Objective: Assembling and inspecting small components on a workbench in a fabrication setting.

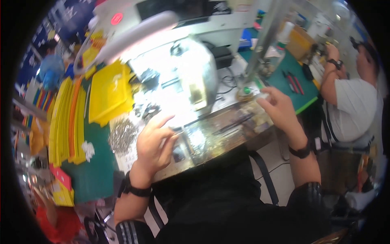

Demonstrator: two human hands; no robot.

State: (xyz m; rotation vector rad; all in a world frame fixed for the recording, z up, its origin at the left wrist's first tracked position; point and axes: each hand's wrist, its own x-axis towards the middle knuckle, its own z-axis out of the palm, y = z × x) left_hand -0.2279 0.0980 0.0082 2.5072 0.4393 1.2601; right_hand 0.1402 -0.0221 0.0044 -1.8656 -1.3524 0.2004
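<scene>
No wording or number was clear enough to read. Dark characters, too small and blurred to tell, stood on a pale sheet at the left of the desk. A round red sticker bore paler marks, illegible. A black card showed a white design, and a small pale label had blurred reddish print.
</scene>
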